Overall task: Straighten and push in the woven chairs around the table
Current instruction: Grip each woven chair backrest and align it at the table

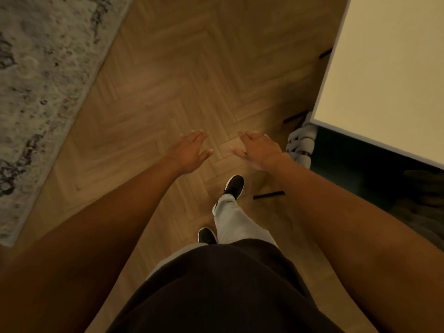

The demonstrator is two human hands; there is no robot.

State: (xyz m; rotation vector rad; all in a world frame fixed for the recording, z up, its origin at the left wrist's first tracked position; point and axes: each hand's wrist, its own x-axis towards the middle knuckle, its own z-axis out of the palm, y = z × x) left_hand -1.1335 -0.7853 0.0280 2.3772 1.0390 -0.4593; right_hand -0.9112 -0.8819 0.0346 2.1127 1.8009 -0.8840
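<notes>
A cream-topped table [384, 68] fills the upper right. Beneath its near corner a woven chair [301, 146] shows only a grey braided patch, with black legs [269, 195] poking out onto the floor; most of the chair is hidden under the table. My left hand [189, 150] and my right hand [258, 149] are stretched out over the wooden floor, fingers straight and spread, holding nothing. My right hand hovers just left of the woven patch, apart from it.
A grey patterned rug [36, 92] covers the left side. Herringbone wood floor [180, 80] runs between rug and table. My feet in black shoes [234, 185] stand below my hands. More black chair legs [325, 54] stick out along the table's left edge.
</notes>
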